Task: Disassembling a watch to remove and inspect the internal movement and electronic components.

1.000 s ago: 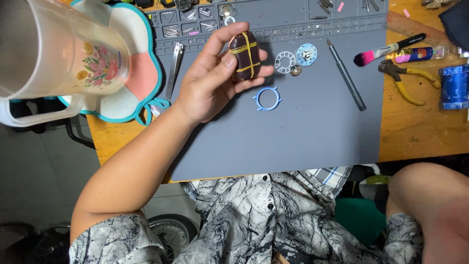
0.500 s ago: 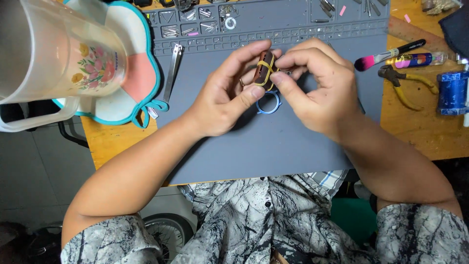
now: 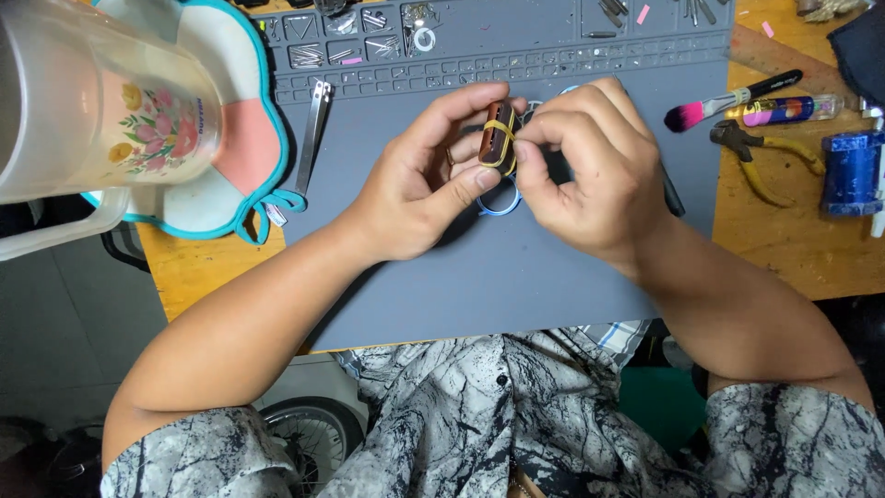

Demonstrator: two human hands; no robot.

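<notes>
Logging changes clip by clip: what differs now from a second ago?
The right hand came in from the lower right and took hold of the small dark banded object that the left hand held alone; it now stands edge-on between both hands. The blue ring, tweezers, brush, pliers and cup did not move.

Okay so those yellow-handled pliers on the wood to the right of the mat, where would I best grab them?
Take the yellow-handled pliers by the two yellow handles, coming from the right. The handles splay open toward the blue cylinder with bare wood around them; the dark jaws point left toward the grey mat.
</notes>
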